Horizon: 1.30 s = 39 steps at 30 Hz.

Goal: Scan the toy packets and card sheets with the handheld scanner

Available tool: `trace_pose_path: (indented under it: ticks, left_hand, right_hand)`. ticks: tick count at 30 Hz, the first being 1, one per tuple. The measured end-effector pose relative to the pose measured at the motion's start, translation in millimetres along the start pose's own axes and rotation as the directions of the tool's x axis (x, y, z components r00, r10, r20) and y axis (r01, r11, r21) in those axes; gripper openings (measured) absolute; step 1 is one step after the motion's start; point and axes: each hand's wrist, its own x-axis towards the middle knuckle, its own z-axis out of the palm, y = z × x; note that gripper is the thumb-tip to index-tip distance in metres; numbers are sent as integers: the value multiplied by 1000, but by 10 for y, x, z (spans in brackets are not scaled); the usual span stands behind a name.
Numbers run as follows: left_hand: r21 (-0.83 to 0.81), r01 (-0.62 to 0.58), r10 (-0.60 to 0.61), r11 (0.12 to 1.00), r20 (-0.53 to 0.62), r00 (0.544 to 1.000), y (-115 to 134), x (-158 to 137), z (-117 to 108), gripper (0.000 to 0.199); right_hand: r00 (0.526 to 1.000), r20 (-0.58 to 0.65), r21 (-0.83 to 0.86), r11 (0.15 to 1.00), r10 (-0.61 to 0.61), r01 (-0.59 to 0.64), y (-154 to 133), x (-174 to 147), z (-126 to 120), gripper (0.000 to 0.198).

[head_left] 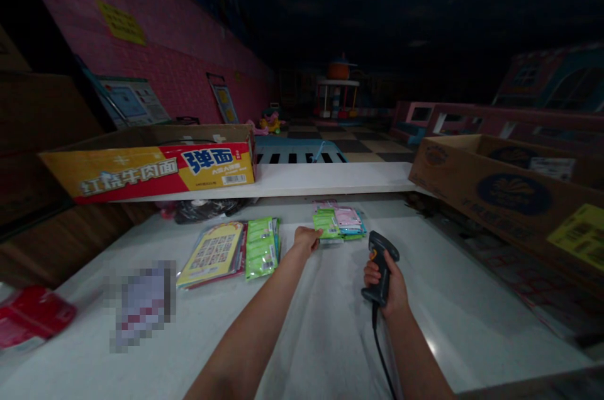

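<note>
My right hand [394, 283] is wrapped round a dark barcode scanner [380, 268], whose black cable runs down toward me. At the middle of the white counter, my left hand [308, 240] pinches the lower edge of a green packet [326, 224]. That packet lies at the left side of a small pile, where a pink packet [348, 219] and blue edges also show. Left of my left forearm lie more green packets [261, 248] in a stack. Beside them rests a pile of booklets with a yellow printed sheet [214, 250] on top.
A raised white shelf [330, 180] crosses behind the packets. On its left stands a red and yellow noodle carton [160, 164], on its right a brown cardboard box [504, 180]. A red package [35, 317] sits at the counter's left edge, near a blurred-out patch.
</note>
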Motion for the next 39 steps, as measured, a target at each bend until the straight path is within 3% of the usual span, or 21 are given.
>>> trace_pose_path:
  ticks: [4, 9, 13, 16, 19, 22, 25, 29, 34, 39]
  left_hand:
    - [-129, 0, 5, 992, 35, 999, -181, -374, -226, 24]
    - [-389, -218, 264, 895, 69, 962, -434, -729, -424, 37]
    - [-396, -264, 312, 880, 62, 948, -475, -801, -445, 44]
    - [-384, -268, 307, 884, 44, 951, -458, -788, -446, 44]
    - [-381, -270, 309, 884, 45, 950, -452, -781, -451, 43]
    - [-367, -286, 328, 885, 56, 943, -443, -795, -454, 37]
    - [-295, -300, 325, 907, 38, 945, -425, -807, -455, 28]
    - [-201, -325, 333, 924, 6, 943, -423, -799, -449, 22]
    - [-318, -310, 338, 896, 37, 940, -466, -790, -432, 37]
    - [-307, -312, 343, 899, 51, 938, -457, -818, -439, 35]
  right_hand:
    - [1000, -1, -5, 1000, 5, -5, -4, -22, 4, 26]
    - [1000, -12, -122, 993, 3, -4, 34, -90, 79, 28]
    - [996, -77, -309, 951, -33, 8, 101, -179, 194, 36]
    - [991, -122, -504, 864, -60, -9, 163, -315, 270, 41]
    - [988, -116, -712, 703, -103, -10, 241, -529, 325, 45]
    - [984, -96, -807, 590, -149, 11, 318, -759, 373, 42]
    - [981, -86, -840, 542, -176, 24, 362, -928, 418, 41]
    - [982, -103, -845, 534, -156, -4, 371, -1043, 466, 40]
    - [984, -113, -830, 557, -134, -19, 372, -1005, 467, 41]
    - [990, -99, -696, 718, -98, 2, 224, -595, 349, 42]
